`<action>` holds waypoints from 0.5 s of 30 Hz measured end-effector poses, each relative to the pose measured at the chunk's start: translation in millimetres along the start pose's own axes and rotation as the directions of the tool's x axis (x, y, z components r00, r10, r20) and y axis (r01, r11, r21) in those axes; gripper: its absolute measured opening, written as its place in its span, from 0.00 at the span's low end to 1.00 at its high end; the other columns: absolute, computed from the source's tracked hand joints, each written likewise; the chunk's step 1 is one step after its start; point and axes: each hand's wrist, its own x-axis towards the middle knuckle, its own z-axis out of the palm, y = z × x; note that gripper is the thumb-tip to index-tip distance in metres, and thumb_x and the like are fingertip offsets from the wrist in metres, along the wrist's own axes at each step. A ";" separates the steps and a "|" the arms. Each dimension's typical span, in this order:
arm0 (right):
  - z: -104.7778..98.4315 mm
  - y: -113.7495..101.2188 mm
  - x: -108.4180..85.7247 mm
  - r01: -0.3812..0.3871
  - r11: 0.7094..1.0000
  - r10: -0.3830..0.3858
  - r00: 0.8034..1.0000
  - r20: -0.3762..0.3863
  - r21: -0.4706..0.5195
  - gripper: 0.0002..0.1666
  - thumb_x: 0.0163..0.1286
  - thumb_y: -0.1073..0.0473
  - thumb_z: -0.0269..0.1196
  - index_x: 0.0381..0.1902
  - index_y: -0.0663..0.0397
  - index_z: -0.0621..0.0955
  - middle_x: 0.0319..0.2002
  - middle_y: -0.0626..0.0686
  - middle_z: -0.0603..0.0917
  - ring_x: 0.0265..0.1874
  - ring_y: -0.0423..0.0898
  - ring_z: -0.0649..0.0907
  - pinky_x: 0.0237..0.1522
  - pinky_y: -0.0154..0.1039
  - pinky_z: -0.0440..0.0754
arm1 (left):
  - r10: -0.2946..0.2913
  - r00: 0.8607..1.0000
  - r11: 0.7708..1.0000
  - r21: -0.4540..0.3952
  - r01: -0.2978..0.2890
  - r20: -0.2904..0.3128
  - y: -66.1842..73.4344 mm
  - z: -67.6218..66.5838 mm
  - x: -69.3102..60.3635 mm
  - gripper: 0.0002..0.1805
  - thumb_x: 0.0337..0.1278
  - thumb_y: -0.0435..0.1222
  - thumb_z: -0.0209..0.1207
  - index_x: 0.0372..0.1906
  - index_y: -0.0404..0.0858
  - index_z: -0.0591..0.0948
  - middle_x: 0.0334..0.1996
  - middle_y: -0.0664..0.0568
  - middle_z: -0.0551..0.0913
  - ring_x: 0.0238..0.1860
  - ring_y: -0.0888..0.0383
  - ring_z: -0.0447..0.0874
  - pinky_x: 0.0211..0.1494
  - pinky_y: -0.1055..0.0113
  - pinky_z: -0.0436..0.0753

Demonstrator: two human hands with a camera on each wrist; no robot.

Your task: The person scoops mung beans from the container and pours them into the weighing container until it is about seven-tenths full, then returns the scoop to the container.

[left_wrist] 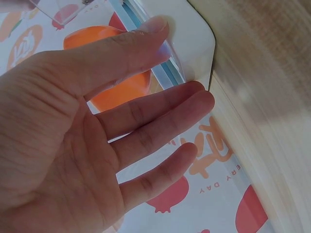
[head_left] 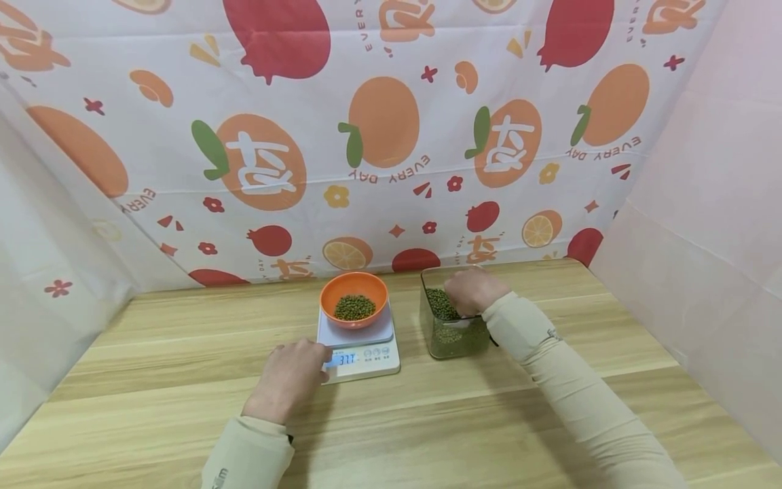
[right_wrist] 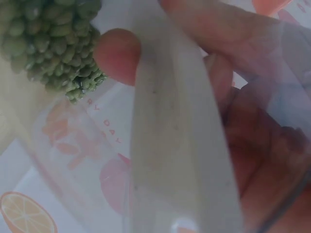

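Note:
An orange bowl (head_left: pixel 342 288) with green mung beans (head_left: pixel 354 308) in it stands on a white kitchen scale (head_left: pixel 366 365); the lit display shows the digits 377. My left hand (head_left: pixel 296 377) is at the scale's front left edge. In the left wrist view its thumb (left_wrist: pixel 153 29) overlaps the scale's corner and the other fingers extend loosely. To the right, a clear square container (head_left: pixel 458 343) holds more mung beans (head_left: pixel 441 305). My right hand (head_left: pixel 475 291) reaches into its top with bent fingers. In the right wrist view a blurred pale strip (right_wrist: pixel 165 145) hides part of this hand; whether it holds beans is unclear.
Everything stands on a light wooden table (head_left: pixel 391 435). A white curtain (head_left: pixel 391 204) with fruit prints hangs just behind the bowl and container. Pale sheets close off the left and right sides.

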 end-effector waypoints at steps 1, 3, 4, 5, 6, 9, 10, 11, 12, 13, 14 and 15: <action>0.3 0.0 -0.2 0.003 1.000 -0.003 1.000 -0.007 -0.001 0.25 0.60 0.80 0.54 0.13 0.48 0.68 0.15 0.46 0.65 0.19 0.41 0.64 0.24 0.35 0.67 | 0.000 1.000 1.000 0.000 0.000 0.000 0.0 0.0 -0.2 0.09 0.45 0.31 0.76 0.32 0.38 0.87 0.29 0.48 0.86 0.27 0.52 0.83 0.34 0.52 0.84; 0.7 0.0 -0.7 0.004 1.000 -0.004 1.000 -0.011 0.009 0.25 0.60 0.80 0.53 0.12 0.48 0.67 0.15 0.45 0.64 0.18 0.40 0.63 0.23 0.34 0.65 | 0.000 1.000 1.000 -0.003 0.000 0.003 0.1 0.1 -0.3 0.09 0.45 0.31 0.76 0.32 0.38 0.87 0.29 0.48 0.87 0.28 0.52 0.83 0.34 0.52 0.84; 1.1 0.2 -0.8 0.006 1.000 -0.006 1.000 -0.016 0.011 0.26 0.60 0.80 0.53 0.12 0.47 0.67 0.14 0.45 0.64 0.18 0.40 0.63 0.23 0.34 0.64 | -0.001 1.000 1.000 -0.003 0.001 0.005 0.1 0.1 -0.2 0.09 0.46 0.31 0.76 0.33 0.38 0.87 0.30 0.48 0.87 0.28 0.52 0.83 0.34 0.52 0.84; 1.6 0.4 -1.0 0.007 1.000 -0.007 1.000 -0.022 0.018 0.26 0.59 0.81 0.52 0.11 0.47 0.66 0.14 0.44 0.62 0.18 0.40 0.62 0.22 0.33 0.63 | -0.002 1.000 1.000 -0.004 0.002 0.005 0.1 0.2 -0.2 0.09 0.46 0.32 0.76 0.33 0.38 0.87 0.30 0.48 0.87 0.28 0.52 0.83 0.34 0.51 0.84; 2.2 0.7 -1.2 0.010 1.000 -0.009 1.000 -0.029 0.026 0.26 0.58 0.81 0.52 0.11 0.47 0.66 0.13 0.44 0.61 0.17 0.39 0.61 0.22 0.33 0.63 | -0.004 1.000 1.000 -0.004 0.004 0.008 0.2 0.1 -0.2 0.09 0.46 0.32 0.76 0.34 0.38 0.87 0.30 0.48 0.87 0.29 0.52 0.84 0.35 0.51 0.84; 4.5 2.4 -2.1 0.027 0.998 -0.025 0.998 -0.055 0.049 0.26 0.57 0.81 0.51 0.10 0.47 0.66 0.12 0.43 0.60 0.17 0.39 0.60 0.21 0.32 0.62 | -0.007 1.000 1.000 -0.006 0.007 0.011 0.2 -0.2 0.0 0.09 0.46 0.32 0.76 0.34 0.38 0.87 0.31 0.47 0.87 0.29 0.52 0.83 0.35 0.51 0.84; 5.4 3.0 -2.7 0.038 0.998 -0.034 0.997 -0.069 0.053 0.26 0.57 0.81 0.51 0.11 0.47 0.66 0.12 0.43 0.60 0.17 0.39 0.60 0.21 0.32 0.62 | -0.007 1.000 1.000 -0.006 0.007 0.011 0.2 -0.3 0.1 0.09 0.46 0.31 0.76 0.34 0.38 0.87 0.31 0.47 0.87 0.29 0.52 0.83 0.35 0.51 0.84; 6.2 3.6 -3.4 0.046 0.997 -0.041 0.996 -0.081 0.056 0.25 0.56 0.81 0.52 0.11 0.48 0.68 0.12 0.43 0.61 0.17 0.38 0.61 0.22 0.31 0.63 | -0.008 1.000 1.000 -0.008 0.008 0.011 0.3 -0.4 0.1 0.09 0.46 0.31 0.76 0.34 0.38 0.87 0.31 0.47 0.87 0.29 0.52 0.84 0.35 0.51 0.84; 6.9 4.0 -3.6 0.050 0.997 -0.045 0.995 -0.089 0.059 0.25 0.55 0.81 0.52 0.11 0.48 0.68 0.12 0.43 0.62 0.17 0.39 0.62 0.22 0.31 0.64 | -0.007 1.000 1.000 -0.008 0.007 0.011 0.2 -0.5 0.0 0.10 0.46 0.31 0.76 0.34 0.37 0.88 0.31 0.47 0.87 0.29 0.52 0.84 0.36 0.51 0.84; 7.8 4.4 -3.5 0.056 0.997 -0.051 0.994 -0.098 0.051 0.23 0.55 0.81 0.53 0.11 0.49 0.70 0.13 0.43 0.64 0.17 0.38 0.64 0.23 0.31 0.65 | -0.007 1.000 1.000 -0.011 0.007 0.013 0.2 -0.7 0.0 0.10 0.45 0.31 0.76 0.35 0.37 0.88 0.32 0.47 0.87 0.30 0.51 0.85 0.36 0.51 0.84; 8.8 4.9 -3.4 0.064 0.997 -0.060 0.992 -0.109 0.036 0.22 0.55 0.80 0.53 0.12 0.49 0.71 0.13 0.43 0.65 0.17 0.39 0.65 0.23 0.32 0.66 | -0.008 1.000 1.000 -0.015 0.008 0.013 0.3 -0.8 -0.2 0.10 0.45 0.31 0.76 0.35 0.37 0.88 0.32 0.46 0.87 0.30 0.51 0.85 0.36 0.51 0.84; 9.5 5.0 -3.1 0.069 0.997 -0.066 0.991 -0.114 0.025 0.22 0.54 0.79 0.54 0.12 0.49 0.72 0.13 0.43 0.66 0.17 0.39 0.65 0.23 0.32 0.67 | -0.008 1.000 1.000 -0.017 0.008 0.014 0.4 -0.8 -0.3 0.10 0.45 0.31 0.76 0.35 0.37 0.88 0.32 0.46 0.88 0.30 0.51 0.85 0.36 0.51 0.84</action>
